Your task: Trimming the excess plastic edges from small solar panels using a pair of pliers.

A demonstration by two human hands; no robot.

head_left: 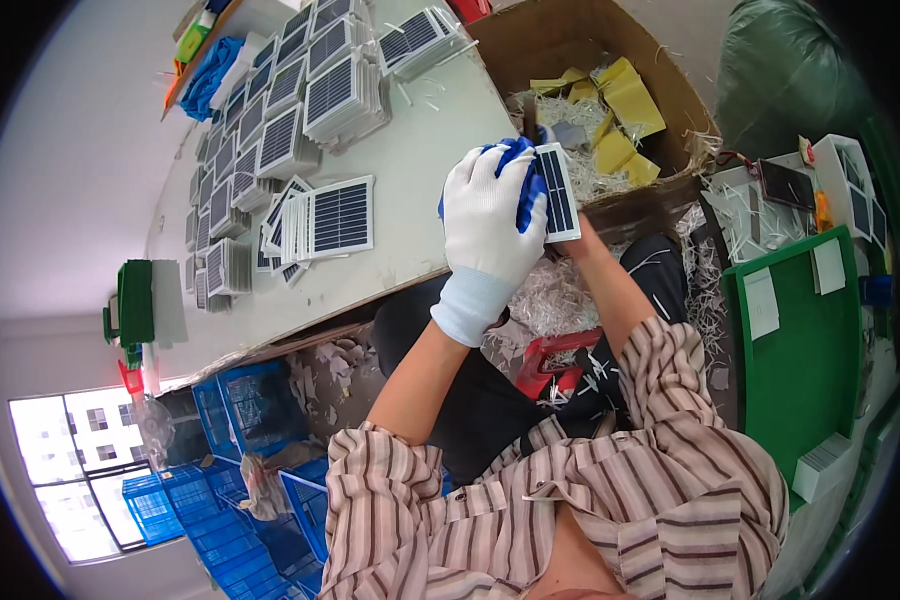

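Observation:
My left hand (497, 205) wears a white knitted glove with blue-coated fingertips and palm. It is closed around a small solar panel (558, 195), dark blue cells in a white frame, held up past the table's edge. My right hand (576, 243) is behind the panel and mostly hidden; only the bare wrist side shows, so its fingers cannot be made out. A dark narrow upright piece (530, 118) sticks up just beyond the glove; its kind is unclear. Several similar loose panels (340, 217) lie fanned on the table left of my hands.
Stacks of solar panels (335, 95) cover the far side of the white table (420, 165). Ahead, a cardboard box (530, 45) holds white shreds and yellow sheets. A green tray (795, 340) stands at the right, blue crates (210, 510) at the lower left, a red stool (548, 365) below.

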